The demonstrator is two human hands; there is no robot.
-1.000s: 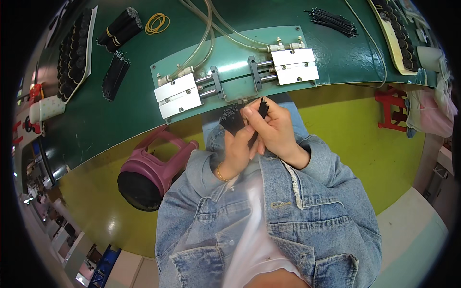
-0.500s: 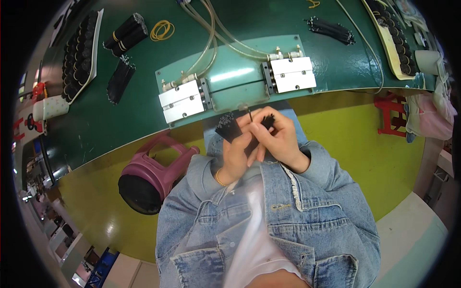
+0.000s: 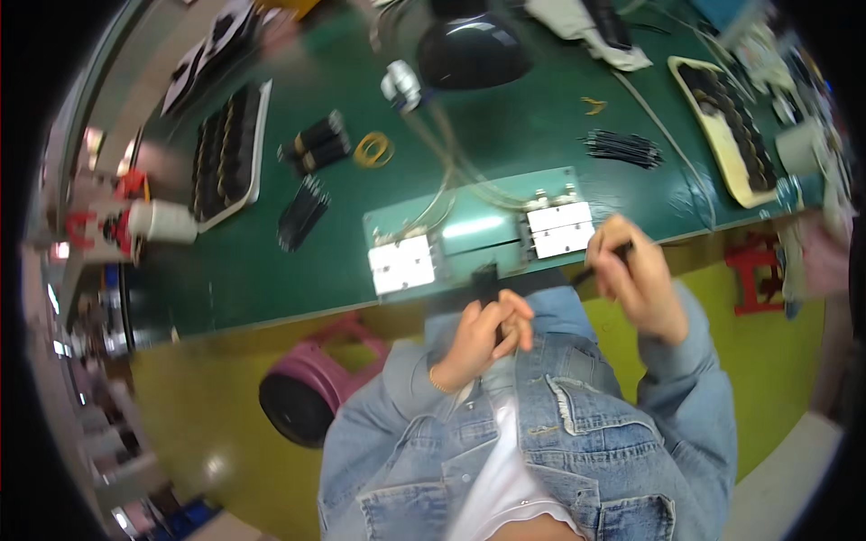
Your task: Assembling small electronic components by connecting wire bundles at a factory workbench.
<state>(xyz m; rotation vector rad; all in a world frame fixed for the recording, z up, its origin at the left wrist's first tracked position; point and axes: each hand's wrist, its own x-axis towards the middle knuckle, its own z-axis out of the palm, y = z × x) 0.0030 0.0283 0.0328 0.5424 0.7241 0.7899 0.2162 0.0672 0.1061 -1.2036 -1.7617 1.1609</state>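
My left hand (image 3: 492, 335) is closed in front of my jacket, just off the bench edge. A bundle of short black wires (image 3: 485, 281) stands out past its fingers, blurred and partly hidden by them. My right hand (image 3: 636, 281) is raised to the right, near the right metal block, with fingers pinched. A dark thin piece, seemingly black wire (image 3: 585, 275), sticks out from it, smeared by motion. Beyond both hands lies a clear green plate (image 3: 483, 236) bearing a left metal block (image 3: 402, 264) and a right metal block (image 3: 559, 229), with air tubes attached.
Black wire bundles (image 3: 305, 213) and yellow rubber bands (image 3: 373, 150) lie on the green bench (image 3: 271, 279). Another wire bundle (image 3: 624, 149) is at the right. Filled trays stand at the left (image 3: 259, 149) and right (image 3: 735, 162). A purple stool (image 3: 338, 370) stands below the bench edge.
My hands have parted: the right moved away to the right with the thin dark piece, while the left stays near my chest with the bundle. The view has shifted, showing more of the bench's far side.
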